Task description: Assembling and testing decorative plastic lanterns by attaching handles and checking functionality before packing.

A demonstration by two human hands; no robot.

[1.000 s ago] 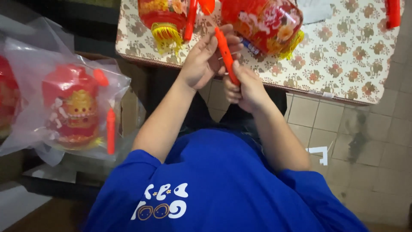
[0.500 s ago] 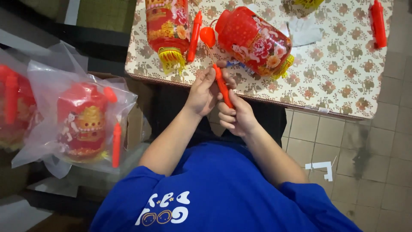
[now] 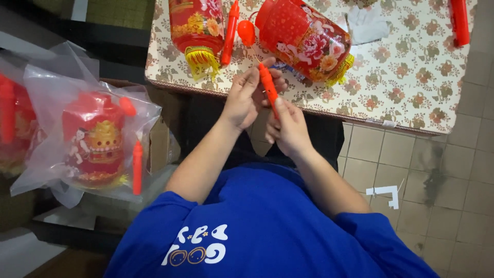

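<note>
A slim red stick is held upright at the near edge of the table, gripped by both hands. The left hand wraps its fingers around the stick's upper part; the right hand is closed around its lower end. Just beyond them, on the table's floral cloth, lies a red flowered lantern on its side, with a second lantern and another red stick to its left. Far left, a bagged lantern sits in clear plastic.

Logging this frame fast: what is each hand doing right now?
Left hand: closed on the upper end of the slim red plastic stick.
Right hand: closed on its lower end.
</note>
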